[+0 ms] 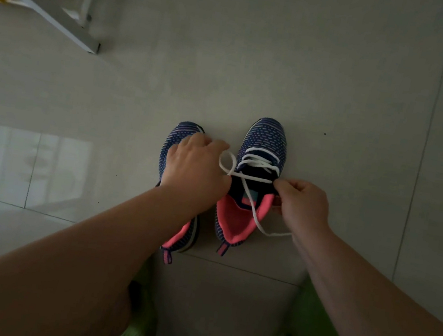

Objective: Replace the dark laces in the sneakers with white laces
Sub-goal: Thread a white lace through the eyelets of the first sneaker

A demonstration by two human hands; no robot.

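My left hand (197, 161) pinches a loop of the white cord lace (255, 161) and my right hand (302, 199) grips its other strand, pulling apart to tighten a bow on the right blue knit sneaker (263, 142), mid-floor (258, 59) beside its pair (172, 144).

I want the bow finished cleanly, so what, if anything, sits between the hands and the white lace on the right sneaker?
Nothing visible. The left hand holds a loop of the white lace and the right hand pinches it at the right sneaker. The left sneaker lies under the left hand, beside it.
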